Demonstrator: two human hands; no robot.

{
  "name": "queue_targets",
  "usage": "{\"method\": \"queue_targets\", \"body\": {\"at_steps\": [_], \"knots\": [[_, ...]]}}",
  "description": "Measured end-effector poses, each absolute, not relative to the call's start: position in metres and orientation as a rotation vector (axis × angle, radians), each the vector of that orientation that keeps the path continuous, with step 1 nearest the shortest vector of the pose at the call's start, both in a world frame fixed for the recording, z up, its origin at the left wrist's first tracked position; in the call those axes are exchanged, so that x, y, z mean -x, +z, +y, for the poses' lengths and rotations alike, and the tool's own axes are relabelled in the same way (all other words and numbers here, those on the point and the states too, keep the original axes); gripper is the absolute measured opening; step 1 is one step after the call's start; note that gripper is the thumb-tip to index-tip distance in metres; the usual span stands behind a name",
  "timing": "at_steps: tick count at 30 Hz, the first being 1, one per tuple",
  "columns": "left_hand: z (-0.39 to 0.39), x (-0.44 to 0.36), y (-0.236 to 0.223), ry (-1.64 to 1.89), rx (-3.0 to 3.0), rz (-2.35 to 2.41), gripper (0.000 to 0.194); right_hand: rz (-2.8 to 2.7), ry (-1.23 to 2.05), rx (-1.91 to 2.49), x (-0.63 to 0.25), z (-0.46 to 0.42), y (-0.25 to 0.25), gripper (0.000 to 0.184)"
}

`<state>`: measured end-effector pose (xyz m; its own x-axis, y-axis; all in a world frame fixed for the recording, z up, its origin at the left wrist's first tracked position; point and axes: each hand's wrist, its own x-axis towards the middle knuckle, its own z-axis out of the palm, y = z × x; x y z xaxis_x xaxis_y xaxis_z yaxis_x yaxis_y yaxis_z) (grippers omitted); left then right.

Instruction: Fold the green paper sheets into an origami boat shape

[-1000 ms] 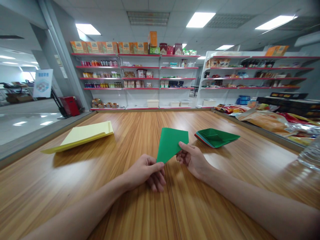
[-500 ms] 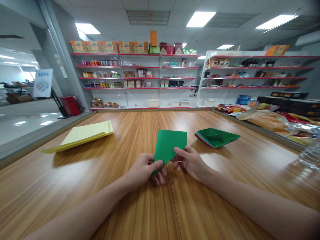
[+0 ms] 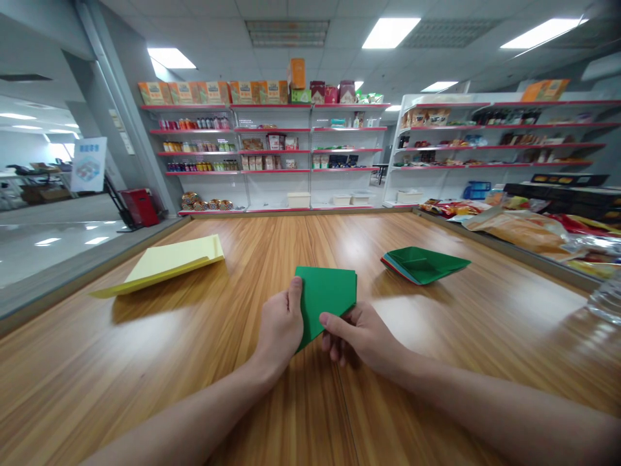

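A folded piece of green paper (image 3: pixel 326 298) is held between both hands above the wooden table. My left hand (image 3: pixel 283 323) grips its left edge, thumb on top near the upper left corner and the other fingers hidden behind the paper. At the lower right edge, my right hand (image 3: pixel 361 333) pinches the paper with the thumb on its face and fingers underneath. To the right lies a stack of folded papers (image 3: pixel 427 264), green on top with red and blue edges showing. Pale yellow paper (image 3: pixel 172 262) with a raised fold rests at the left.
The wood-grain table (image 3: pixel 233 414) has a raised rim. Snack packets (image 3: pixel 514 230) and black boxes (image 3: pixel 577 200) line the right side. A clear plastic item (image 3: pixel 606 301) sits at the right edge. Stocked shelves (image 3: pixel 272 171) stand beyond the table.
My left hand has moved up along the paper's left edge, its thumb now near the top corner. The green paper has come lower and slightly left, and my right hand has shifted with it.
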<state>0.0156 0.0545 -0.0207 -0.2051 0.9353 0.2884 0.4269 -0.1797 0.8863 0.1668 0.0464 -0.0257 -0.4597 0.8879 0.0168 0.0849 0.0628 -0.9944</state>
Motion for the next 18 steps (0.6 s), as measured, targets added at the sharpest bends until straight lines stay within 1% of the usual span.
{"method": "queue_targets", "body": {"at_steps": [4,12,18], "knots": [[0.0555,-0.0150,-0.0177,1.356,-1.673,1.681,0.056,-1.600,1.609,1.024,-0.1627,0.0412,-0.0267,0.053],[0.0553,-0.0184,-0.0159,1.304,-1.698,1.690,0.056,-1.756,1.483,0.921,-0.1687,0.0353,-0.0296,0.058],[0.0546,-0.0166,-0.0184,1.325,-1.588,1.521,0.053,-1.790,1.346,0.855,-0.1700,0.0410,-0.0315,0.054]]}}
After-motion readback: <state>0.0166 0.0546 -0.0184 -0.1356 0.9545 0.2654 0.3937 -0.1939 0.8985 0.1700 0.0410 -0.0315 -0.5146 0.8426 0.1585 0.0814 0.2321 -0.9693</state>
